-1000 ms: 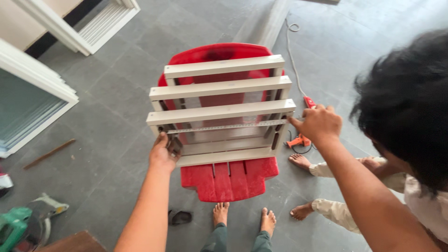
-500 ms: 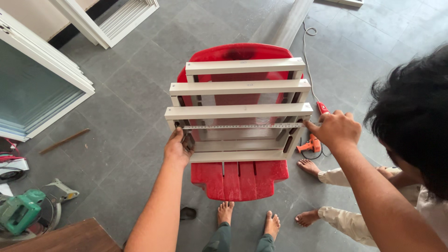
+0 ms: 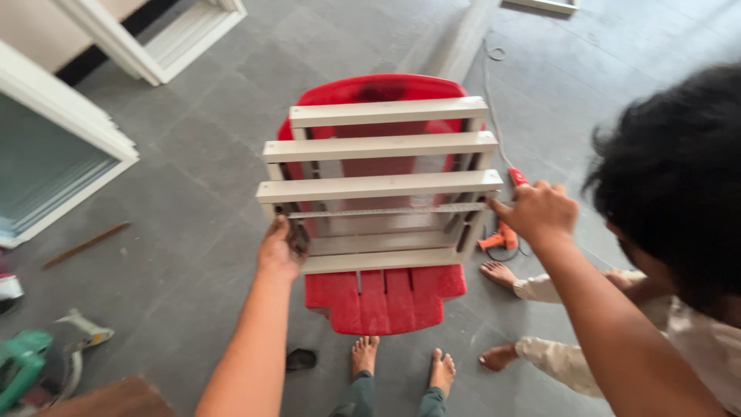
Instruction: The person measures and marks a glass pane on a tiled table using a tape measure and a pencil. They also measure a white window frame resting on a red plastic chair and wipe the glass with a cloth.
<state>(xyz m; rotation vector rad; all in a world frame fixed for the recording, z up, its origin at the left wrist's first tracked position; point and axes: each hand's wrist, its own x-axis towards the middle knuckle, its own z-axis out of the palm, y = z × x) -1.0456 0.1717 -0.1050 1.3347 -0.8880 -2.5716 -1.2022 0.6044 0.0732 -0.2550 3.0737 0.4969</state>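
I stand over a white slatted frame (image 3: 378, 185) that lies across the seat of a red plastic chair (image 3: 382, 297). My left hand (image 3: 279, 251) is closed around the case of a tape measure (image 3: 297, 238) at the frame's left side. The metal tape blade (image 3: 386, 210) runs from there across the frame, just under the third slat, to its right edge. My right hand (image 3: 540, 210) pinches the far end of the blade against that right upright, fingers curled tight.

A crouching person's head of dark hair (image 3: 671, 177) fills the right edge, with their bare feet (image 3: 502, 272) beside the chair. An orange power tool (image 3: 498, 238) lies on the grey tiled floor (image 3: 193, 170) between chair and feet, its cord trailing away. My own bare feet (image 3: 401, 361) show below the chair. White window frames (image 3: 62, 139) rest at the upper left, and a green tool (image 3: 19, 367) sits at the lower left.
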